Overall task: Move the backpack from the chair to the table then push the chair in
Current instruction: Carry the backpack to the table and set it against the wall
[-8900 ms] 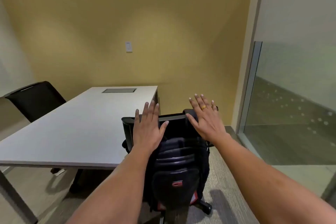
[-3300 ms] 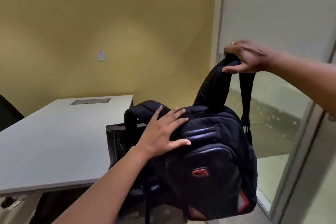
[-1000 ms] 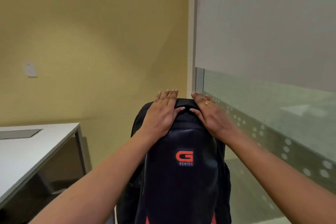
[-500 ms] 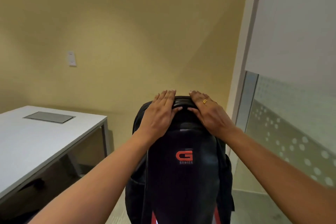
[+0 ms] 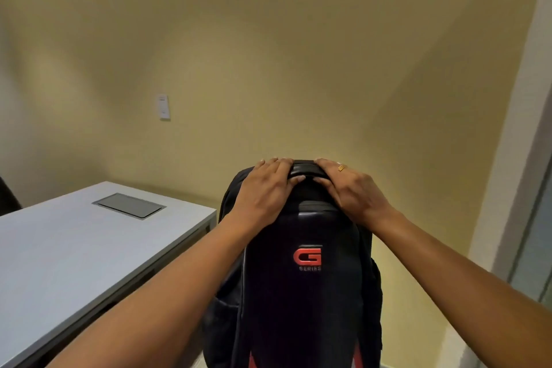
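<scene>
A black backpack (image 5: 301, 302) with a red G logo hangs upright in front of me, held in the air to the right of the table. My left hand (image 5: 264, 190) grips its top on the left side. My right hand (image 5: 351, 188), with a gold ring, grips the top on the right. Between them shows the carry handle (image 5: 305, 169). The white table (image 5: 74, 254) lies to the left, its near corner beside the bag. The chair that held the bag is out of view.
A grey hatch (image 5: 129, 205) is set into the tabletop. A sliver of another black chair (image 5: 7, 197) shows at the far left edge. The yellow wall carries a white switch (image 5: 163, 107). A glass partition frame (image 5: 519, 188) runs down the right side.
The bag was lifted off the chair and turned logo side towards me, both hands now on its top. Over the last second the view swung left, bringing more of the table into sight.
</scene>
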Tool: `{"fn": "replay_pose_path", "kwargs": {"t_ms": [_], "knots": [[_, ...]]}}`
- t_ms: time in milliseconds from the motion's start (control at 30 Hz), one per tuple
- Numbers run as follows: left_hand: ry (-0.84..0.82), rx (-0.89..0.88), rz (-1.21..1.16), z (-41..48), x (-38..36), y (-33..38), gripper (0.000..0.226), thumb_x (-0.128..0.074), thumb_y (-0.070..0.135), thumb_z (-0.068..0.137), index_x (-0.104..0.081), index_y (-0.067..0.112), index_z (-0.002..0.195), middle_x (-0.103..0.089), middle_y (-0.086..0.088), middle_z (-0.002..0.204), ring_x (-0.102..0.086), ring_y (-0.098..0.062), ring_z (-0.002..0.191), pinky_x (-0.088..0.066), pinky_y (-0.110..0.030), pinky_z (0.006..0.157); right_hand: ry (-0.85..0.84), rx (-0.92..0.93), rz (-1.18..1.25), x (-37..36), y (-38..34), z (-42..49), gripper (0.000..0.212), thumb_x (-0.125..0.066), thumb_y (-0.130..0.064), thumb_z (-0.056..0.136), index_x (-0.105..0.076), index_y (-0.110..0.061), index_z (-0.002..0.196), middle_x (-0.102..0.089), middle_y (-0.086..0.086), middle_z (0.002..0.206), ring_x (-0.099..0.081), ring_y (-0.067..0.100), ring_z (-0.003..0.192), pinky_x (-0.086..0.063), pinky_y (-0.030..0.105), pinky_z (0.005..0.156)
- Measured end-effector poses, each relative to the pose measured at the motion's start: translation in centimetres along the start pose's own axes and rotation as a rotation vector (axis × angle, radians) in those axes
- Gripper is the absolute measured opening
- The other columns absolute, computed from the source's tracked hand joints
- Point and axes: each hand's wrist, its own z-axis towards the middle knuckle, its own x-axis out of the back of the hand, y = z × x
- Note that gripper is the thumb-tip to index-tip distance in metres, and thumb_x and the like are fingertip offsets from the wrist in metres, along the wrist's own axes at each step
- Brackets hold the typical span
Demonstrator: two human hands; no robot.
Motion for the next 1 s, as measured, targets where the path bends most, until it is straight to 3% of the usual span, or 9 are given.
{"fn": "replay_pose_path", "kwargs": {"t_ms": [67,133,233,667,1000], "knots": [[0.0,0.018,0.046,1.3,-0.9,-2.1,0.042,-0.038,0.035,0.095,-0.049,0.004,0.121,-0.056,-0.015,0.126,-0.048,-0.03,0.118,-0.029,-0.037,0.103,0.003,0.025,0.002,-2.6,1.3,2.0,0.037,-0.052,-0.018,0.089,-0.053,0.006,0.116,-0.062,0.026,0.114,-0.062,0.04,0.101,-0.049,0.05,0.085],[0.009,0.039,0.134,2.6,-1.9,-4.3,0.045,-0.034,0.038,0.095,-0.046,0.007,0.126,-0.042,-0.012,0.143,-0.032,-0.028,0.135,-0.019,-0.044,0.111,0.001,0.055,-0.026,-5.4,2.4,4.1,0.037,-0.054,-0.018,0.089,-0.053,0.006,0.118,-0.058,0.025,0.122,-0.056,0.041,0.111,-0.039,0.056,0.097],[0.045,0.064,0.249,4.4,-3.5,-8.2,0.046,-0.031,0.041,0.095,-0.044,0.014,0.13,-0.027,-0.003,0.152,-0.015,-0.023,0.143,-0.012,-0.052,0.112,0.009,0.112,-0.005,-9.6,3.7,7.4,0.036,-0.056,-0.013,0.088,-0.054,0.006,0.118,-0.055,0.025,0.125,-0.053,0.042,0.114,-0.03,0.06,0.101],[0.052,0.347,0.463,13.0,-7.5,-24.9,0.046,-0.033,0.045,0.093,-0.044,0.018,0.129,-0.042,-0.003,0.144,-0.033,-0.023,0.136,-0.025,-0.052,0.107,0.083,0.364,0.237,-26.4,7.3,24.7,0.031,-0.053,-0.017,0.089,-0.056,0.006,0.11,-0.065,0.025,0.107,-0.062,0.036,0.102,-0.034,0.054,0.101],[0.157,0.476,0.54,17.9,-7.4,-39.0,0.041,-0.035,0.04,0.094,-0.05,0.014,0.122,-0.057,-0.008,0.129,-0.046,-0.027,0.125,-0.034,-0.051,0.1,0.144,0.469,0.337,-38.3,5.0,38.8,0.031,-0.053,-0.016,0.088,-0.058,0.008,0.106,-0.067,0.027,0.102,-0.064,0.038,0.097,-0.03,0.055,0.102]]}}
